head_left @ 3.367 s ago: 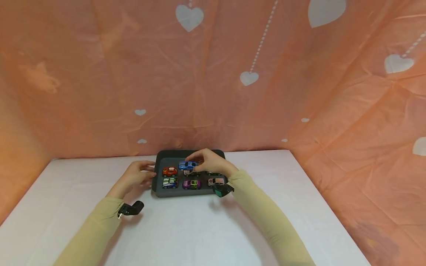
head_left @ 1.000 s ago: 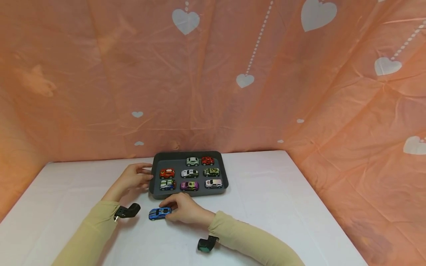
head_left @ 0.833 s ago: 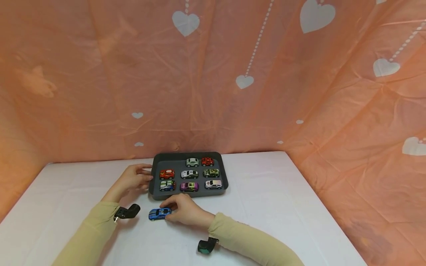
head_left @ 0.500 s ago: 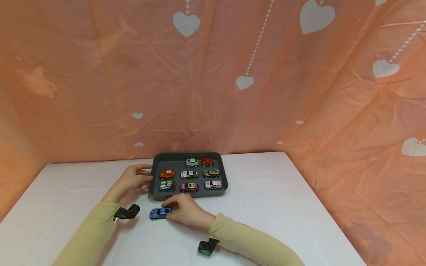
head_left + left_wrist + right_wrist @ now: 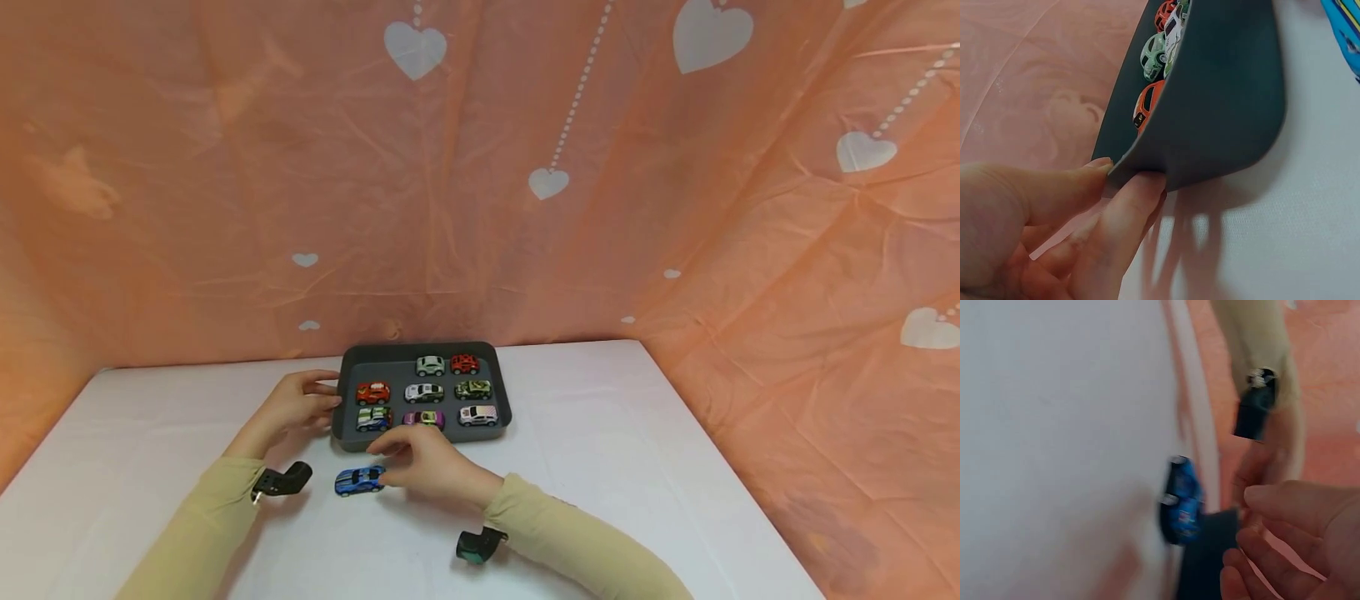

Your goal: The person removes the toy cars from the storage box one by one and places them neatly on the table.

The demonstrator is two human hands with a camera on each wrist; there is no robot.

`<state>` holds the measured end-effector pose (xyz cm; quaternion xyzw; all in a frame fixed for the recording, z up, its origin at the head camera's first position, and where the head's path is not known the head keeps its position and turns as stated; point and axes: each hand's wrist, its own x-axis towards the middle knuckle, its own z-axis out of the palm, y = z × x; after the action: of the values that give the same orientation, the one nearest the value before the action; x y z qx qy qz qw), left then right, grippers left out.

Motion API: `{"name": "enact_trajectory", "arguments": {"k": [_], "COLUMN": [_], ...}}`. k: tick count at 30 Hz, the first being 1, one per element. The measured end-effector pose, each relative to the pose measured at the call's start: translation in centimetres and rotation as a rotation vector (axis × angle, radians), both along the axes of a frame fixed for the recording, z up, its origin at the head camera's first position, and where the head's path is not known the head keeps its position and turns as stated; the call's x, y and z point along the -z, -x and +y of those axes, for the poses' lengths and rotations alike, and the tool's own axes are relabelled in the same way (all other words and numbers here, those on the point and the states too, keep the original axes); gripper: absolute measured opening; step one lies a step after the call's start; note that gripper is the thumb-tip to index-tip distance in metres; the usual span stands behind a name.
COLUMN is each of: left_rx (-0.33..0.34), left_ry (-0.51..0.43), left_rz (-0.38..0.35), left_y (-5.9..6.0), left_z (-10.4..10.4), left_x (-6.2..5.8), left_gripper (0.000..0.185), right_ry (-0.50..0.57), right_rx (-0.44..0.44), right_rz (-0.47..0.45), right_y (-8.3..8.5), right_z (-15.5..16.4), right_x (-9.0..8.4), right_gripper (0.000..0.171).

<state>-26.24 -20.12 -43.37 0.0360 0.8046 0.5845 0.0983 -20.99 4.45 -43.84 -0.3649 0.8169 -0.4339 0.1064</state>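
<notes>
A blue toy car (image 5: 359,481) sits lengthwise left-to-right on the white desk (image 5: 637,467), just left of the right hand (image 5: 427,463), whose loose fingers hold nothing, while the left hand (image 5: 298,404) pinches the gray tray (image 5: 346,417).

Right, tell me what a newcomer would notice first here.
A dark tray of small toy cars sits at the far middle of the white table, the left hand pinching its left edge. A blue car stands alone on the table in front, beside the right hand.
</notes>
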Motion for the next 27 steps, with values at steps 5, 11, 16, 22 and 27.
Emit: {"name": "enact_trajectory", "arguments": {"k": [5, 11, 16, 22, 27], "left_rx": [0.004, 0.007, 0.008, -0.007, -0.009], "left_ry": [-0.015, -0.017, -0.03, -0.023, -0.003], "left_rz": [-0.018, -0.036, -0.039, -0.037, -0.043], "left_y": [0.1, 0.2, 0.0, -0.2, 0.1], "left_z": [0.0, -0.2, -0.2, -0.1, -0.2], "left_x": [0.0, 0.1, 0.1, 0.0, -0.1], "left_gripper": [0.055, 0.056, 0.057, 0.056, 0.054], "right_ry": [0.053, 0.076, 0.084, 0.075, 0.05], "right_rx": [-0.025, -0.064, -0.051, 0.008, 0.025], "right_rz": [-0.009, -0.029, -0.056, -0.134, -0.154], "right_y": [0.7, 2.0, 4.0, 6.3, 8.3], "right_z": [0.9, 1.8, 2.5, 3.1, 3.1], "right_x": [-2.0, -4.2, -4.9, -5.9, -6.4], "right_gripper": [0.037, 0.04, 0.041, 0.042, 0.043]}}
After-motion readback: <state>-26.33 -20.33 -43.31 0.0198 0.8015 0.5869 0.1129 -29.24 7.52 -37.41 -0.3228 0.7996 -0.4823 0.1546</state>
